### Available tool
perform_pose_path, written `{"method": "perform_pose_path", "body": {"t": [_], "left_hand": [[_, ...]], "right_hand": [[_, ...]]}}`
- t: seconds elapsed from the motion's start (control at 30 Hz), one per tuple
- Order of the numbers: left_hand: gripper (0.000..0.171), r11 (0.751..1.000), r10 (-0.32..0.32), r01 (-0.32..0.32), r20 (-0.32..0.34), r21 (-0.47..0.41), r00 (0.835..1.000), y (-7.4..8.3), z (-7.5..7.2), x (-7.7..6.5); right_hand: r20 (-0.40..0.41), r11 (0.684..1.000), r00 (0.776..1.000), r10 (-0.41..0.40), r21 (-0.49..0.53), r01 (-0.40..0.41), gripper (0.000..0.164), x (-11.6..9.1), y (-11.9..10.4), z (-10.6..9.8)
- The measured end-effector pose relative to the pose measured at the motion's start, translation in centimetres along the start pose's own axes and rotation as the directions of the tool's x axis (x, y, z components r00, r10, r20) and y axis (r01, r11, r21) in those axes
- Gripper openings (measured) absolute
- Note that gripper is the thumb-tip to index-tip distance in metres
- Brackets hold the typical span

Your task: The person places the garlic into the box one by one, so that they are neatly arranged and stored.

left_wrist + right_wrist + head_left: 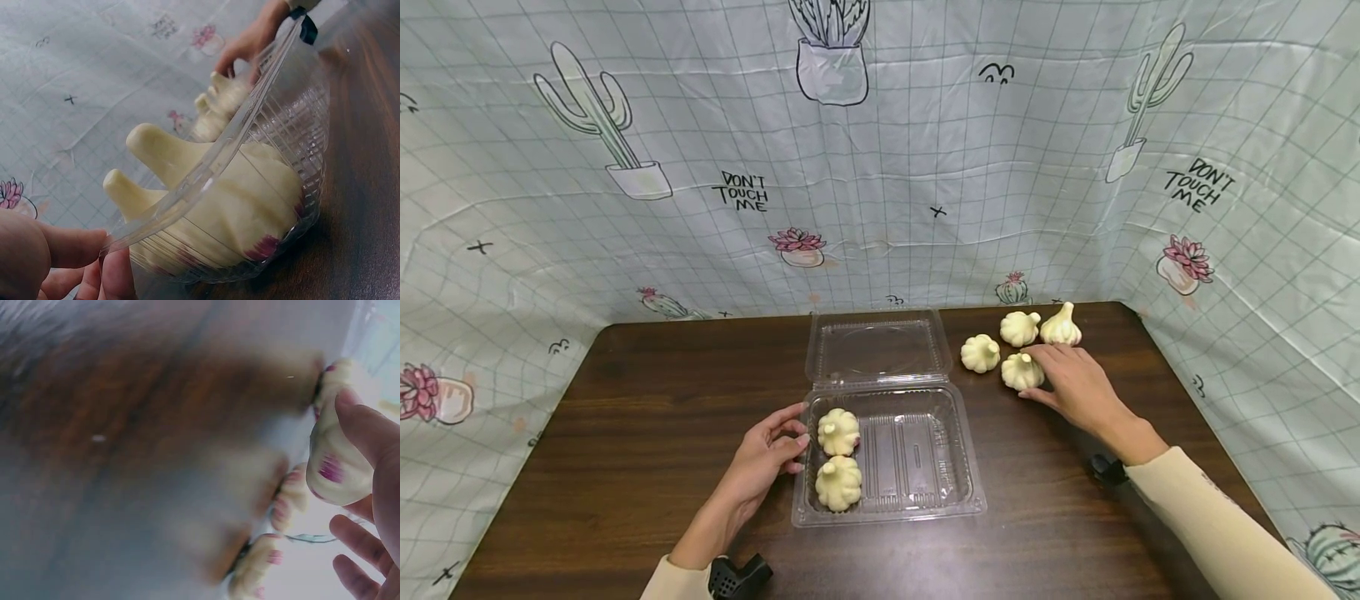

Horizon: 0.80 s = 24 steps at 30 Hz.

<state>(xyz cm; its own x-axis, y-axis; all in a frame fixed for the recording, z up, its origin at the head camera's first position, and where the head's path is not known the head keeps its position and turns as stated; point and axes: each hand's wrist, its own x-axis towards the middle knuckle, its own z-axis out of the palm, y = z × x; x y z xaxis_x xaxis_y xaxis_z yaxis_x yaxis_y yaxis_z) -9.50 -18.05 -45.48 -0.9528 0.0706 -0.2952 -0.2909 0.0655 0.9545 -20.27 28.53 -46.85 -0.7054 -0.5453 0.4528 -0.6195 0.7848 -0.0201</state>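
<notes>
My left hand (765,450) pinches the left rim of a clear plastic clamshell box (917,508), thumb and finger on the edge in the left wrist view. Two garlic bulbs, one (838,432) behind the other (838,483), sit along the box's left side. Off to the right, my right hand (1078,387) holds another garlic bulb (1022,372) between thumb and fingers. In the right wrist view the thumb lies on this bulb (334,459), which has a purple patch; the other fingertips are partly hidden behind it.
Near the held bulb are three more garlic bulbs: one to its left (980,353), one behind (1019,328) and one upright at the back right (1062,325). The box's lid (880,346) lies open toward the printed curtain (887,167) behind the dark wooden table (647,433).
</notes>
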Motion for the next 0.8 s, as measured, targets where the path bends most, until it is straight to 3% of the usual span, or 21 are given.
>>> {"method": "perform_pose_path", "body": {"t": [0.27,0.8], "left_hand": [[0.055,1.000,0.003,-0.003,0.016,-0.006,1.000,0.1,-0.1,-0.1],[0.055,1.000,-0.005,0.005,0.011,-0.013,1.000,0.1,0.0,-0.2]], "right_hand": [[-0.012,1.000,1.000,0.007,0.014,-0.007,0.064,1.0,-1.4,-1.8],[-0.095,0.994,0.992,-0.085,0.056,0.090,0.071,3.2,-5.9,-4.2]]}}
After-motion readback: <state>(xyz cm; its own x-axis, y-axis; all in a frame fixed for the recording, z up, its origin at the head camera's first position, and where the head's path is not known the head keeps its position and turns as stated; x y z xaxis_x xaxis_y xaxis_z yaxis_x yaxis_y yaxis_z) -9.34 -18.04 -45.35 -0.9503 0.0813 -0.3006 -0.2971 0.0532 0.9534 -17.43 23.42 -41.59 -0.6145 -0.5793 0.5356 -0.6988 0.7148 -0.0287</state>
